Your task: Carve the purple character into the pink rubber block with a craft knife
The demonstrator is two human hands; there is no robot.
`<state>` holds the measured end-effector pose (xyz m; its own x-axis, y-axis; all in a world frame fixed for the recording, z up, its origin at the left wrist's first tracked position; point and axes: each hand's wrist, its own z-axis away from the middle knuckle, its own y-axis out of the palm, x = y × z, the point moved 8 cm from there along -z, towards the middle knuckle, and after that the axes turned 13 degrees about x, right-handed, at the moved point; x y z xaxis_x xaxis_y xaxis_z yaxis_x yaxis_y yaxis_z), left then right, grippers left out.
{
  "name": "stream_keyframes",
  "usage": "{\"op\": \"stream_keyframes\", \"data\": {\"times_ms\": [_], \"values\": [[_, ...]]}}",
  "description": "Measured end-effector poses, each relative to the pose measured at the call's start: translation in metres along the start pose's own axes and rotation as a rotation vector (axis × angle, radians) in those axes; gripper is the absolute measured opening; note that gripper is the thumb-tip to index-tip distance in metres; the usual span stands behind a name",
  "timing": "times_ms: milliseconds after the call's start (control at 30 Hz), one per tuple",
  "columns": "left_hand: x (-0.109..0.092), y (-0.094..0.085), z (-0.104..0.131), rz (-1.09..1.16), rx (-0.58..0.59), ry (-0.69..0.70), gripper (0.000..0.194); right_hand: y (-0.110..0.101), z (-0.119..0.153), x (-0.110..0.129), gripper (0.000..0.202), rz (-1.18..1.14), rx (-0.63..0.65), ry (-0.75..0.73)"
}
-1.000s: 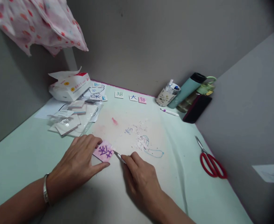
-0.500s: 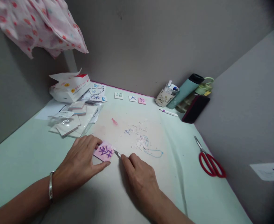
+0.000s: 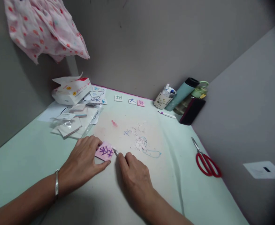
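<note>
My left hand grips a small pink carving block by its edges, thumb at the near side and fingers at the far side. A purple character is drawn on the block's face. My right hand is closed around a craft knife, its handle mostly hidden under the fingers. The silvery tip of the knife meets the block's right edge, by the end of the purple lines. Both hands rest low over the whitish work surface.
Scraps lie beyond my right hand. Red-handled scissors rest at right. At the back stand a pen cup, a teal bottle and a dark phone. Bagged blocks and a tissue pack are at left.
The knife tip has shifted slightly up and left onto the block's right edge, with my right hand following. The whole view has turned a little.
</note>
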<state>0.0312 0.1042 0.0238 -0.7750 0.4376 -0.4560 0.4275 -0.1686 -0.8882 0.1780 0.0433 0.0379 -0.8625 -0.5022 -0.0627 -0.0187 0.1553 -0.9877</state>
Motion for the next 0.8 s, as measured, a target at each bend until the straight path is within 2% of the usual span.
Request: {"op": "stream_keyframes", "data": {"times_ms": [333, 800], "values": [[-0.0006, 0.0018, -0.0008, -0.034, -0.023, 0.001, 0.023, -0.0023, -0.0036, 0.0015, 0.046, 0.018, -0.021, 0.004], [0.0003, 0.0000, -0.0003, -0.016, -0.051, 0.005, 0.022, 0.0005, -0.0057, -0.0033, 0.046, -0.024, 0.034, -0.003]]}}
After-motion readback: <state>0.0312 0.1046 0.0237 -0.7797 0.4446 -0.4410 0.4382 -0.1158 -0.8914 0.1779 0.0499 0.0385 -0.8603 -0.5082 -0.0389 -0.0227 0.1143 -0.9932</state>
